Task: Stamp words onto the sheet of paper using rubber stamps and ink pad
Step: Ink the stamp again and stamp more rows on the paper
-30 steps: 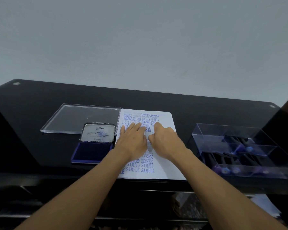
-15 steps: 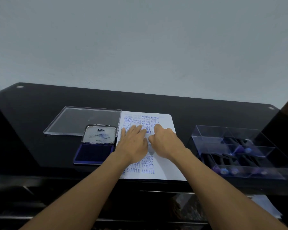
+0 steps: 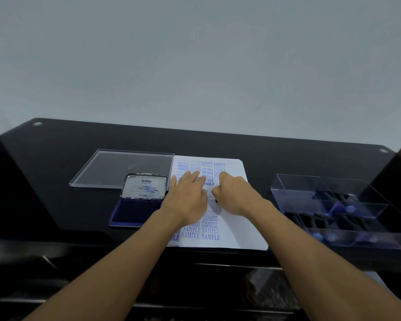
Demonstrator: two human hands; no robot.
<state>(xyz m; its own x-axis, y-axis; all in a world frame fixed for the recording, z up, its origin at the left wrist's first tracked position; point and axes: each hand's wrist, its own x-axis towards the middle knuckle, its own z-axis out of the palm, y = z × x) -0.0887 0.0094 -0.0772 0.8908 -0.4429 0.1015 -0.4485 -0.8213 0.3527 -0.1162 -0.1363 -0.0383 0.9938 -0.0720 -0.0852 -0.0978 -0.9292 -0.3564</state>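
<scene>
White sheet of paper [image 3: 240,229]: we find it lying flat on the black glass bench [image 3: 56,181], near the front edge, between the ink pad and the stamp box.

Working from the left, a clear flat plastic lid [image 3: 116,167] lies on the bench. Just in front of it stands the blue ink pad in its metal case [image 3: 134,210], with the hinged cover raised and the inked face exposed, close beside the sheet's left edge.

The left hand [image 3: 185,198] lies flat on the paper with its fingers straight and spread. We judge that it is pinning the sheet. The right hand [image 3: 234,195] is just beside it, knuckles up and fingers curled down. A dark sliver shows under its thumb side, which we take to be a small dark rubber stamp [image 3: 216,200] gripped and pressed to the paper; the stamp itself is mostly hidden.

At the far right, a clear plastic compartment box [image 3: 294,188] holds further dark-handled stamps [image 3: 350,207].

Progress, in our judgement, is well advanced. Blue impressions reading AMENDED, AIR MAIL, FRAGILE, SAMPLE and EXPRESS fill the left and middle columns from top to bottom. The rows beneath the hands cannot be checked. A blank strip runs down the right side of the sheet, and that appears to be the room left for stamping.
</scene>
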